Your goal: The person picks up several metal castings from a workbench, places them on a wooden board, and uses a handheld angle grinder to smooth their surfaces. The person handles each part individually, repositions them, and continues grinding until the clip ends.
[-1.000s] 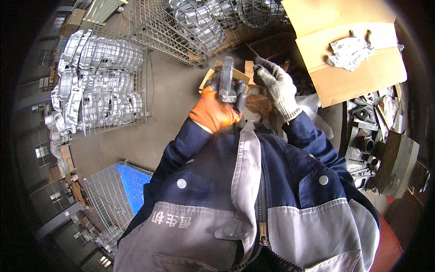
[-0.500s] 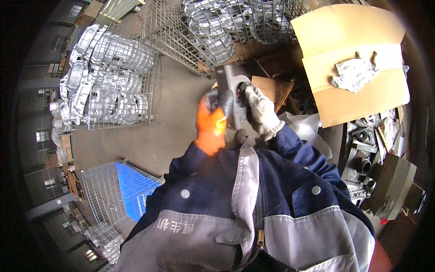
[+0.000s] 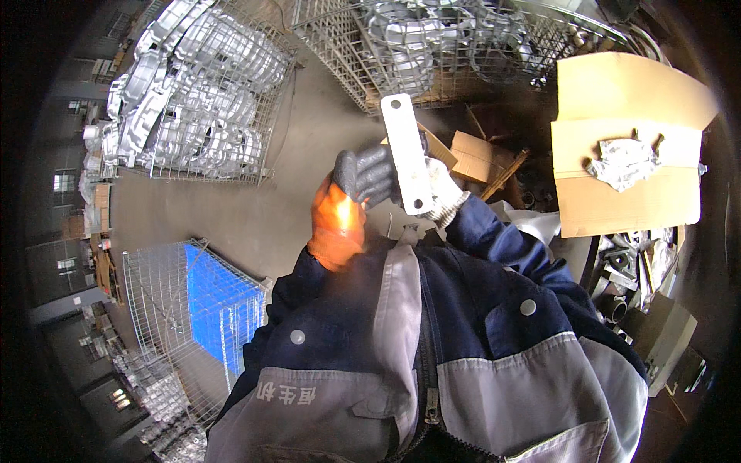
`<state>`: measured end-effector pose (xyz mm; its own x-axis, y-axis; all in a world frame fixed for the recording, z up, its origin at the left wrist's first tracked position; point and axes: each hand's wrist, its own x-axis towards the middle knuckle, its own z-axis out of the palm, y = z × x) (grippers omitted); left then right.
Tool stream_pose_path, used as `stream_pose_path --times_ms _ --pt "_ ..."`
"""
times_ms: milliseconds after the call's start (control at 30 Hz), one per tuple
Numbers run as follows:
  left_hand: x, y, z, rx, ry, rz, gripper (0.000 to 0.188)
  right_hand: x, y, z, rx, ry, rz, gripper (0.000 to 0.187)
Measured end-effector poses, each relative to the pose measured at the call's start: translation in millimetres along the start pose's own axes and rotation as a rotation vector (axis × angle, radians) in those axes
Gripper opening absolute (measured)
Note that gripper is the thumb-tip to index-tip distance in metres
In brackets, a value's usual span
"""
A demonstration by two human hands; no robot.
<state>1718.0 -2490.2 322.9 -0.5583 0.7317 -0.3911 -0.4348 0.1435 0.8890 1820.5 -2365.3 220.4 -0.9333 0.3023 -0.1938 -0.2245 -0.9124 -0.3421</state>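
A metal bracket (image 3: 407, 158) is held up in front of my chest, its long, flat, bright face turned up, with a round hole near each end. My right hand (image 3: 442, 189), in a white knit glove with dark fingers, grips it from behind on the right; the bracket hides most of those fingers. My left hand (image 3: 347, 197) wears an orange glove with dark grey fingers. Those fingers stretch toward the bracket's left edge, the thumb standing off from it. Whether the fingertips touch the bracket I cannot tell.
Wire cages of silvery castings stand at the far left (image 3: 208, 92) and far middle (image 3: 432, 58). A cardboard sheet (image 3: 594, 208) at right bears a silvery casting (image 3: 624, 163). Below it lie metal parts (image 3: 617, 270). A wire cage with a blue panel (image 3: 220, 309) stands at near left.
The bracket has been turned so its bright, flat face now shows. My left hand has shifted off its face to beside its left edge. The whole view has swung slightly.
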Motion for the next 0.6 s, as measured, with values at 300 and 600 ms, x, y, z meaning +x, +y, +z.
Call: stream_pose_path --times_ms 300,600 --pt "36.9 47.2 -168.9 -0.086 -0.048 -0.02 0.071 129.7 97.9 84.6 0.687 -0.484 0.254 0.061" --pt "54.3 97.6 -277.2 -0.095 -0.035 -0.067 0.068 211.4 160.8 154.2 0.745 -0.622 0.335 0.067"
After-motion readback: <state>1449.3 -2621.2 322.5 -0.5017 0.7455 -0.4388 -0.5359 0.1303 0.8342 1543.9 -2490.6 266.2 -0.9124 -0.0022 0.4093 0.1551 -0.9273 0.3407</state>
